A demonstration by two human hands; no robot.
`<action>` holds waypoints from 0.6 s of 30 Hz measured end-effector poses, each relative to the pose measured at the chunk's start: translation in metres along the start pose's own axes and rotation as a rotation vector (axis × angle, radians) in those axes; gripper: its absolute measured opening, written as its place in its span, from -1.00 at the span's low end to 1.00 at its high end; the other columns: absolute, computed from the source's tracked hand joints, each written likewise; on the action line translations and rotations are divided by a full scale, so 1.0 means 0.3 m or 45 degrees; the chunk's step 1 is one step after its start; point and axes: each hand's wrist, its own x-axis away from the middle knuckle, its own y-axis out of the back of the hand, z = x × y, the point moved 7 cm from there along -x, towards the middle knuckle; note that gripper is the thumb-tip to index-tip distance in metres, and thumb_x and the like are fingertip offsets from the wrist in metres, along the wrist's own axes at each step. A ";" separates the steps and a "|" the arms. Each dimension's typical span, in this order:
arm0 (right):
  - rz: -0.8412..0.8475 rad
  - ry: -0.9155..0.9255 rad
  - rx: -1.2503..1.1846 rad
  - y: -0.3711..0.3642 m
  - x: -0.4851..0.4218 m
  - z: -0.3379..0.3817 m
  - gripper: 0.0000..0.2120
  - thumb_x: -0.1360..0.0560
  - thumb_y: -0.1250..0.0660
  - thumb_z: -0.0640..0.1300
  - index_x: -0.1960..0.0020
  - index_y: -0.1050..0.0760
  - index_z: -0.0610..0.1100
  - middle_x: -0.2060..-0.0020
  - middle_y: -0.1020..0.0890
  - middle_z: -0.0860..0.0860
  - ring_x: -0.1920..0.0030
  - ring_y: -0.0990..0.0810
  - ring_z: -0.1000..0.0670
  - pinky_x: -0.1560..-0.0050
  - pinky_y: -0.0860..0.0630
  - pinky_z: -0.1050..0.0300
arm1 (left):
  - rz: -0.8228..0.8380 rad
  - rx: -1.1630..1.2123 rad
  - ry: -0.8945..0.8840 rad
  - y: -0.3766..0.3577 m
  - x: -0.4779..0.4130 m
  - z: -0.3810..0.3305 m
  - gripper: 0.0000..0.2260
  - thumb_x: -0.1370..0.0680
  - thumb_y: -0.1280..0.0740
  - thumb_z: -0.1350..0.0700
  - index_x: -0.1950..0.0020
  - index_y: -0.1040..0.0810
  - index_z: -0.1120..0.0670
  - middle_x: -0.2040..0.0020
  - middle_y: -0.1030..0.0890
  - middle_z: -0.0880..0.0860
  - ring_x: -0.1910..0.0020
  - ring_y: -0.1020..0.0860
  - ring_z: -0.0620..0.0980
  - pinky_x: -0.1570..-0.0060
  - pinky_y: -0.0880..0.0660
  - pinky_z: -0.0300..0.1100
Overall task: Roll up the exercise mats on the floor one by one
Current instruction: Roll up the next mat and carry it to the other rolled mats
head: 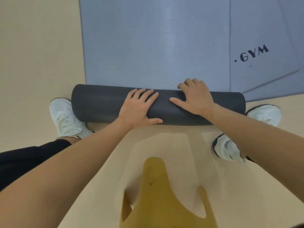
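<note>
A grey-blue exercise mat [156,46] lies flat on the floor ahead, its near end wound into a thick dark grey roll [98,104] lying crosswise. My left hand [138,109] presses flat on top of the roll near its middle, fingers spread and straight. My right hand [195,97] rests on the roll to the right, thumb stretched along it and fingertips curving over the far side onto the flat part.
A second mat [263,38] marked "GYM" lies to the right, overlapping further mats at its corner. My white shoes [65,117] [264,114] stand at either end of the roll, another white shoe [227,148] nearer. Beige floor [32,55] surrounds all.
</note>
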 end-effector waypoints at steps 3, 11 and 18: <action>-0.150 0.058 -0.007 0.007 0.091 0.047 -0.32 -0.57 -0.04 0.40 -0.27 -0.51 -0.15 -0.15 -0.58 -0.13 -0.10 -0.51 -0.21 -0.20 -0.40 -0.15 | 0.146 0.050 0.005 0.022 -0.086 0.054 -0.06 -0.40 -0.06 -0.63 -0.58 -0.35 -0.03 -0.49 -0.48 0.01 -0.38 -0.48 0.13 -0.40 -0.33 0.08; -0.138 0.003 0.221 -0.017 0.126 0.042 -0.17 -0.57 -0.05 0.44 -0.56 -0.25 -0.17 -0.45 -0.40 -0.26 -0.41 -0.38 -0.32 -0.46 -0.23 -0.36 | 0.369 0.187 0.108 0.058 -0.228 0.137 -0.19 -0.41 -0.18 -0.60 -0.52 -0.34 -0.16 -0.31 -0.58 -0.06 -0.23 -0.56 0.09 -0.11 -0.46 0.05; -0.096 0.099 0.218 0.043 -0.034 0.016 -0.20 -0.54 0.07 0.50 -0.45 -0.31 -0.10 -0.23 -0.53 -0.16 -0.17 -0.49 -0.25 -0.26 -0.38 -0.21 | 0.652 0.450 0.324 0.047 -0.275 0.218 -0.40 -0.40 -0.25 -0.58 -0.20 -0.51 -0.16 -0.05 -0.63 -0.11 -0.06 -0.58 0.03 -0.03 -0.45 -0.01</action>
